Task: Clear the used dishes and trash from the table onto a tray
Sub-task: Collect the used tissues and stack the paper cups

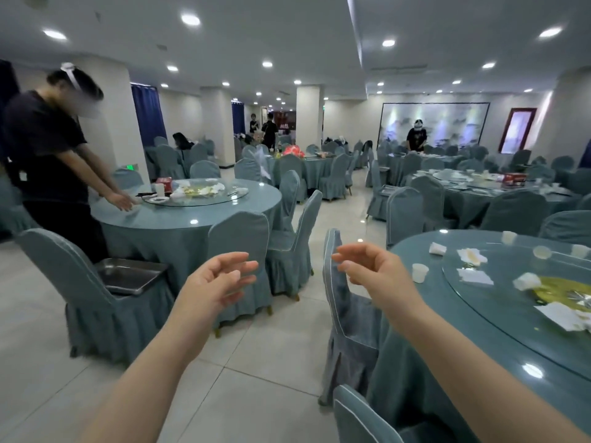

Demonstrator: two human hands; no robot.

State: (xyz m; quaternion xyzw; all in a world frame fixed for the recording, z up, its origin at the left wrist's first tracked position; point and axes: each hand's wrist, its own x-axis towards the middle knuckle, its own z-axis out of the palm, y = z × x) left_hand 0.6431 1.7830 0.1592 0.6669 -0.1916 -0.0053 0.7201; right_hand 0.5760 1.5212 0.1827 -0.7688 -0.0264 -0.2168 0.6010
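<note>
Banquet hall, littered table (415,260), empty hands (287,279)

Teal-blue cloth covers the round table (447,314) at right, and the chairs (345,302) wear the same teal with pale piping. White cups (419,272) and white napkins (475,276) lie near the tabletop's far edge; a yellow spill (550,290) stains the glass turntable (499,302). The tray (128,274) is silver-grey. Floor tiles (256,362) are pale beige.
</note>
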